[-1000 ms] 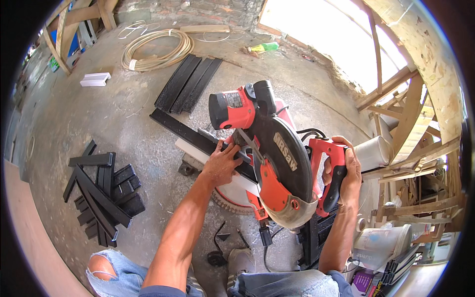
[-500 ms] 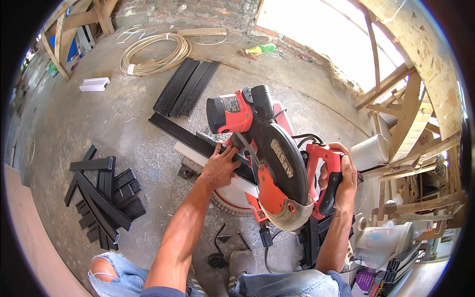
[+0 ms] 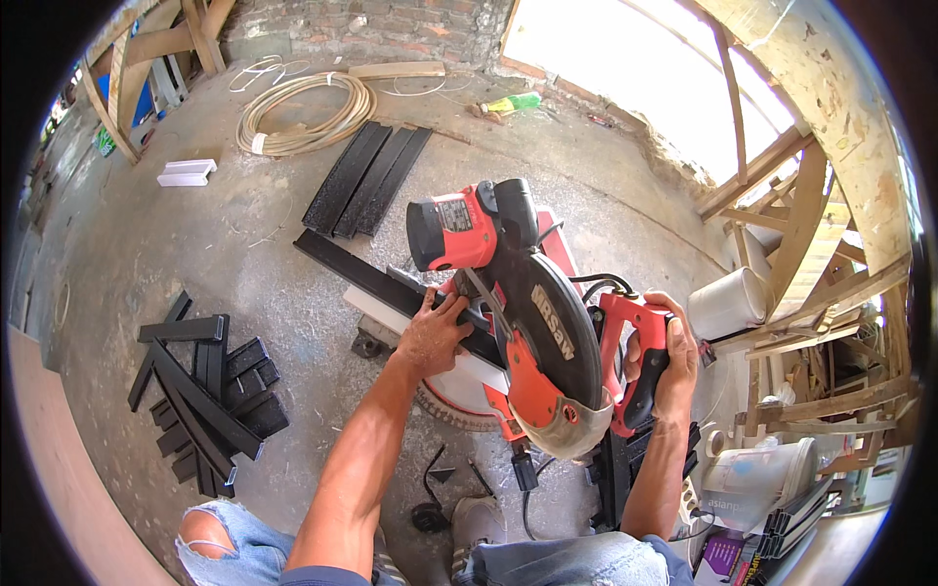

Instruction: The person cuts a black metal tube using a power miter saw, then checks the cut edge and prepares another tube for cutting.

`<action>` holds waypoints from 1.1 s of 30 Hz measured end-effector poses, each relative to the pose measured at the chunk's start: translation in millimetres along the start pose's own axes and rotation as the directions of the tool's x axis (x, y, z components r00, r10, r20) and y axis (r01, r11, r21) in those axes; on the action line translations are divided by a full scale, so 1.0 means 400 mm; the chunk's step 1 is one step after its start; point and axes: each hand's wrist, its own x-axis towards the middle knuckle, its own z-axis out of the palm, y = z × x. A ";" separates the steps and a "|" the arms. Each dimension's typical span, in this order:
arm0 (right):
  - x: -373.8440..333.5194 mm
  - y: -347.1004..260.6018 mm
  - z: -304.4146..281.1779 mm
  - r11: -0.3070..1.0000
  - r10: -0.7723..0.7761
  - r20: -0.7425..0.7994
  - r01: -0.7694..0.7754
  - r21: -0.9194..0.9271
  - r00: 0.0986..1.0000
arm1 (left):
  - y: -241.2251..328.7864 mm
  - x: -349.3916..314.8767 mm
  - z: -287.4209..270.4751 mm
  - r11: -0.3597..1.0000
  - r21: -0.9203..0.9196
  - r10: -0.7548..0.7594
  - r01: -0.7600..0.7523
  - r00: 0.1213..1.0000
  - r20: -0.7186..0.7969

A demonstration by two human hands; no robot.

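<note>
A red and black miter saw (image 3: pixel 559 314) stands on the floor in front of me, its round blade guard facing up. My right hand (image 3: pixel 676 363) is wrapped round the saw's red and black handle (image 3: pixel 640 391). With closed fingers, my left hand (image 3: pixel 433 335) grips a long black profile bar (image 3: pixel 354 266) against the saw's fence, left of the blade guard. The bar's far end sticks out to the upper left, and a white strip (image 3: pixel 379 307) runs alongside it. The guard and saw head hide the blade and the bar's near end.
Cut black pieces (image 3: pixel 205 376) lie piled at the left. Longer black bars (image 3: pixel 366 181) rest beyond the saw, near a coiled hose (image 3: pixel 305 115) and a green bottle (image 3: pixel 513 102). Right are a white bucket (image 3: pixel 728 301), timber framing (image 3: pixel 806 215) and a tub (image 3: pixel 757 474). A cable trails nearby.
Very little differs. The view has shifted slightly, and my right hand and the saw handle appear a touch lower and further left. My left hand keeps its hold on the bar.
</note>
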 end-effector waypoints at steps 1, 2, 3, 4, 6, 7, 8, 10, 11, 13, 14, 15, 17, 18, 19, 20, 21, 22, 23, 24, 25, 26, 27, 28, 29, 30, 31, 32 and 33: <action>-0.001 0.001 -0.001 1.000 0.002 -0.002 -0.002 -0.005 1.000 | 0.000 0.000 -0.002 1.000 0.003 0.000 0.000 1.000 0.002; -0.002 0.002 -0.002 1.000 0.001 -0.002 -0.001 -0.004 1.000 | 0.001 0.001 -0.003 1.000 0.004 0.000 0.000 1.000 0.001; -0.003 0.004 -0.003 1.000 -0.003 0.002 0.003 0.000 1.000 | 0.001 0.001 -0.003 1.000 -0.001 -0.004 0.004 1.000 0.008; -0.004 0.006 -0.002 1.000 -0.007 0.005 0.007 0.003 1.000 | 0.001 0.000 -0.004 1.000 -0.006 -0.008 0.008 1.000 0.014; -0.007 0.011 -0.003 1.000 -0.007 -0.001 0.007 0.007 1.000 | -0.007 0.000 0.009 1.000 -0.011 0.000 0.000 1.000 0.008; -0.009 0.011 -0.004 1.000 -0.005 -0.008 0.006 0.009 1.000 | -0.009 0.001 0.015 1.000 -0.018 0.009 -0.009 1.000 0.002; -0.011 0.011 -0.003 1.000 -0.006 -0.008 0.007 0.008 1.000 | -0.011 0.001 0.022 1.000 -0.018 0.009 -0.009 1.000 0.001; -0.014 0.012 -0.001 1.000 -0.013 -0.013 0.013 0.009 1.000 | -0.012 0.000 0.023 1.000 -0.021 0.008 -0.008 1.000 -0.005; -0.016 0.014 -0.001 1.000 -0.012 -0.013 0.012 0.009 1.000 | -0.012 -0.002 0.024 1.000 -0.021 0.008 -0.008 1.000 -0.005; -0.017 0.016 -0.003 1.000 -0.014 -0.023 0.014 -0.009 1.000 | -0.011 0.001 0.021 1.000 -0.014 0.007 -0.007 1.000 -0.001; -0.016 0.017 -0.004 1.000 -0.016 -0.023 0.016 -0.010 1.000 | -0.010 0.002 0.019 1.000 -0.014 0.008 -0.008 1.000 -0.003; -0.015 0.020 -0.005 1.000 -0.018 -0.018 0.018 0.001 1.000 | -0.008 0.001 0.014 1.000 -0.010 0.004 -0.004 1.000 0.003; -0.012 0.018 -0.004 1.000 -0.022 -0.012 0.022 0.012 1.000 | -0.006 0.002 0.014 1.000 -0.005 0.001 -0.001 1.000 0.007; -0.011 0.014 -0.002 1.000 -0.008 -0.013 0.008 0.025 1.000 | -0.006 0.002 0.016 1.000 -0.014 -0.001 0.001 1.000 0.001; -0.008 0.010 0.000 0.999 0.007 -0.014 -0.006 0.038 1.000 | -0.007 0.002 0.017 1.000 -0.023 -0.002 0.002 1.000 -0.004; -0.005 0.007 0.001 0.999 0.005 -0.012 -0.004 0.040 1.000 | -0.008 0.001 0.017 1.000 -0.021 -0.003 0.003 1.000 -0.005; -0.002 0.005 0.001 1.000 0.001 -0.003 -0.001 0.029 1.000 | -0.008 0.001 0.017 1.000 -0.020 -0.005 0.005 1.000 0.004; 0.000 0.003 0.001 1.000 -0.003 0.006 0.003 0.018 1.000 | -0.007 0.001 0.015 1.000 -0.019 -0.006 0.007 1.000 0.012; 0.000 0.004 0.001 1.000 -0.003 0.006 0.003 0.017 1.000 | -0.007 0.000 0.013 1.000 -0.018 -0.006 0.006 1.000 0.012; -0.001 0.006 0.000 1.000 -0.004 0.003 0.004 0.019 1.000 | -0.006 -0.001 0.010 1.000 -0.011 -0.003 0.003 1.000 0.016; -0.002 0.007 0.000 1.000 -0.005 0.000 0.005 0.020 1.000 | -0.005 -0.001 0.009 1.000 -0.004 -0.001 0.001 1.000 0.019; -0.003 0.006 0.000 1.000 -0.004 0.000 0.004 0.020 1.000 | -0.005 -0.001 0.011 1.000 -0.005 0.000 0.000 1.000 0.019; -0.005 0.004 0.002 1.000 -0.003 -0.005 0.003 0.013 1.000 | -0.006 -0.001 0.013 1.000 -0.003 -0.001 0.001 1.000 0.016; -0.006 0.003 0.003 1.000 -0.002 -0.010 0.002 0.006 1.000 | -0.006 -0.001 0.013 1.000 -0.001 -0.003 0.003 1.000 0.013; -0.007 0.005 0.002 1.000 -0.001 -0.011 0.001 0.006 1.000 | -0.007 -0.002 0.013 1.000 -0.002 -0.003 0.003 1.000 0.014; -0.009 0.008 0.000 1.000 -0.014 -0.001 0.014 0.011 1.000 | -0.006 -0.001 0.014 1.000 0.002 -0.002 0.002 1.000 0.012; -0.011 0.012 -0.001 1.000 -0.026 0.009 0.026 0.017 1.000 | -0.006 -0.001 0.013 1.000 0.005 -0.002 0.002 1.000 0.010; -0.014 0.015 -0.002 1.000 -0.026 0.009 0.025 0.017 1.000 | -0.006 -0.001 0.013 1.000 0.004 -0.002 0.002 1.000 0.010; -0.017 0.017 -0.002 0.999 -0.030 0.002 0.029 0.018 1.000 | -0.006 -0.001 0.012 1.000 0.002 -0.005 0.005 1.000 0.015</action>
